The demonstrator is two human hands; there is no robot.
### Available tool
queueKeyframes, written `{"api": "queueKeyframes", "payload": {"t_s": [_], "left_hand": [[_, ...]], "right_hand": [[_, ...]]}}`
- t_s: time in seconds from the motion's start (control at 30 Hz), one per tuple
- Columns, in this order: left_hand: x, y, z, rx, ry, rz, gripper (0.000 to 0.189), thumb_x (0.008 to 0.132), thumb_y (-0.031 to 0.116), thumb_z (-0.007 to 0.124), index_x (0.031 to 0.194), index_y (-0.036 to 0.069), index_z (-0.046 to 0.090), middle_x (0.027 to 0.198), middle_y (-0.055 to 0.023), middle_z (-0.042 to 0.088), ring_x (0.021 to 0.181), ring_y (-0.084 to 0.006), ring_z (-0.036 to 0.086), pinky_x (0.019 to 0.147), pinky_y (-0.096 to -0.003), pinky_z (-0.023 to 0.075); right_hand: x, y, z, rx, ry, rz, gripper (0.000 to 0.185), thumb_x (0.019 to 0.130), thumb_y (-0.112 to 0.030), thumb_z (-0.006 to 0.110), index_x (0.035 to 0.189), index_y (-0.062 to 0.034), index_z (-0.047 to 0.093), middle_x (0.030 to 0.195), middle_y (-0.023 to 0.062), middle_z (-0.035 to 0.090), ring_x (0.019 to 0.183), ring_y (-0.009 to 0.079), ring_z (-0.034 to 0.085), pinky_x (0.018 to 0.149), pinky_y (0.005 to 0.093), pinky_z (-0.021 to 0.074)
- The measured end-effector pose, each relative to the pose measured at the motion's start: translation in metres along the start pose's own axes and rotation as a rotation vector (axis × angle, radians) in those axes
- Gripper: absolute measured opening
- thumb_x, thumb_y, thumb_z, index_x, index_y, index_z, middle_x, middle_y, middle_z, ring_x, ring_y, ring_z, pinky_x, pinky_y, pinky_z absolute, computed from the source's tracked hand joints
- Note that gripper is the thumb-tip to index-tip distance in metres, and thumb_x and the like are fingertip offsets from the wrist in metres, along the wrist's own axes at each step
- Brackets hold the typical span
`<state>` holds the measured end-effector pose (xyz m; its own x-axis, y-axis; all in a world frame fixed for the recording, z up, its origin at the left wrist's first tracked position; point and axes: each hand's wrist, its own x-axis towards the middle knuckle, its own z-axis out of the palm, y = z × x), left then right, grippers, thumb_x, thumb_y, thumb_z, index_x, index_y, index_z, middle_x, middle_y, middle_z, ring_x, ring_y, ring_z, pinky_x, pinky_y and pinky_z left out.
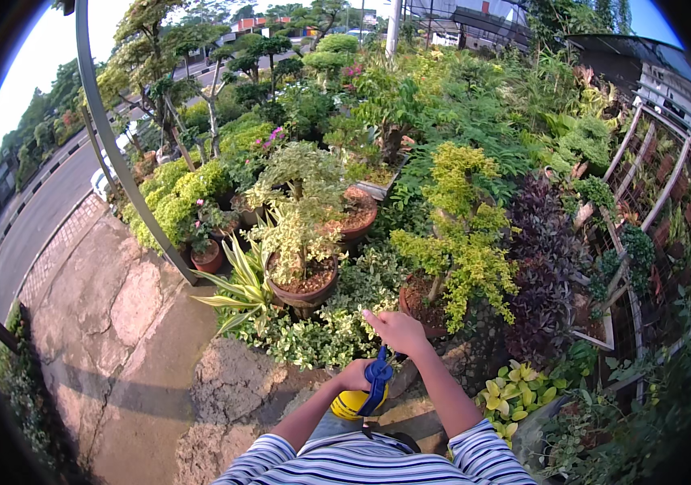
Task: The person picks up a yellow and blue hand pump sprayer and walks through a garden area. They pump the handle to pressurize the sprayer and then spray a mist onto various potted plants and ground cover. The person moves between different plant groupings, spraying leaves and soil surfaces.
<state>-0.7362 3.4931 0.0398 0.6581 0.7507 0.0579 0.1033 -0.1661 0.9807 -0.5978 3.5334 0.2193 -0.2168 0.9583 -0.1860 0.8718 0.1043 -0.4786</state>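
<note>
My left hand [354, 376] is wrapped around the upper part of a yellow spray bottle [348, 406], just under its blue sprayer head [378, 371]. The bottle is close to my body, its head pointing away from me. My right hand [397, 331] is just beyond the sprayer head, thumb out to the left and fingers curled out of sight. Whether it grips part of the sprayer is hidden. Past my hands are low variegated shrubs [327, 336], a potted variegated bonsai [300, 242] to the left and a potted yellow-green bonsai [451, 242] to the right.
A slanting metal post [121, 163] rises at the left beside a cracked concrete path [109, 315]. Rough stone paving [242, 388] lies by my feet. Dark purple foliage [539, 260] and a wire-mesh fence [654, 230] stand to the right. A road [24, 242] runs along the far left.
</note>
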Motion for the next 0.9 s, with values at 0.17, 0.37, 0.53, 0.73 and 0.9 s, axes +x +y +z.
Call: {"api": "queueKeyframes", "payload": {"t_s": [0.17, 0.37, 0.53, 0.73, 0.9], "left_hand": [[-0.005, -0.042, -0.004, 0.016, 0.087, -0.120, 0.053, 0.056, 0.021, 0.077, 0.102, 0.004, 0.060, 0.086, -0.0022, 0.065, 0.074, -0.0112, 0.058, 0.073, -0.0273, 0.0465], [0.008, -0.034, -0.002, -0.044, 0.106, -0.116, 0.054, 0.055, 0.026, 0.077, 0.102, 0.004, 0.060, 0.085, -0.0015, 0.063, 0.074, -0.0114, 0.057, 0.072, -0.0272, 0.0461], [0.018, -0.015, 0.001, -0.038, 0.064, -0.072, 0.051, 0.059, 0.025, 0.079, 0.101, 0.005, 0.060, 0.086, -0.0011, 0.064, 0.075, -0.0104, 0.057, 0.075, -0.0274, 0.0464], [0.017, -0.003, 0.008, -0.145, -0.012, -0.059, 0.046, 0.058, 0.020, 0.079, 0.098, 0.005, 0.061, 0.086, -0.0011, 0.064, 0.078, -0.0103, 0.059, 0.077, -0.0268, 0.0464], [0.017, -0.012, 0.014, 0.003, 0.018, -0.028, 0.050, 0.055, 0.024, 0.077, 0.098, 0.005, 0.060, 0.083, -0.0017, 0.064, 0.072, -0.0114, 0.058, 0.073, -0.0280, 0.0462]], "right_hand": [[0.016, 0.007, 0.066, -0.028, 0.153, -0.029, 0.065, 0.084, -0.064, 0.036, 0.072, -0.0052, 0.061, 0.084, 0.0112, 0.061, 0.092, 0.0283, 0.057, 0.078, 0.0482, 0.0432], [0.020, 0.019, 0.080, -0.060, 0.157, -0.021, 0.071, 0.082, -0.067, 0.035, 0.063, -0.0039, 0.062, 0.069, 0.0131, 0.062, 0.072, 0.0295, 0.061, 0.066, 0.0444, 0.0472], [0.006, 0.023, 0.023, -0.187, -0.039, -0.061, 0.075, 0.081, -0.067, 0.033, 0.059, -0.0026, 0.065, 0.062, 0.0150, 0.062, 0.062, 0.0304, 0.063, 0.057, 0.0405, 0.0479], [-0.008, -0.004, -0.069, -0.075, 0.035, 0.098, 0.072, 0.085, -0.062, 0.033, 0.063, -0.0003, 0.063, 0.063, 0.0170, 0.061, 0.069, 0.0325, 0.063, 0.065, 0.0419, 0.0486], [0.004, 0.027, 0.008, -0.089, -0.042, 0.195, 0.074, 0.085, -0.062, 0.030, 0.085, 0.0024, 0.067, 0.087, 0.0227, 0.065, 0.087, 0.0364, 0.063, 0.079, 0.0438, 0.0475]]}}
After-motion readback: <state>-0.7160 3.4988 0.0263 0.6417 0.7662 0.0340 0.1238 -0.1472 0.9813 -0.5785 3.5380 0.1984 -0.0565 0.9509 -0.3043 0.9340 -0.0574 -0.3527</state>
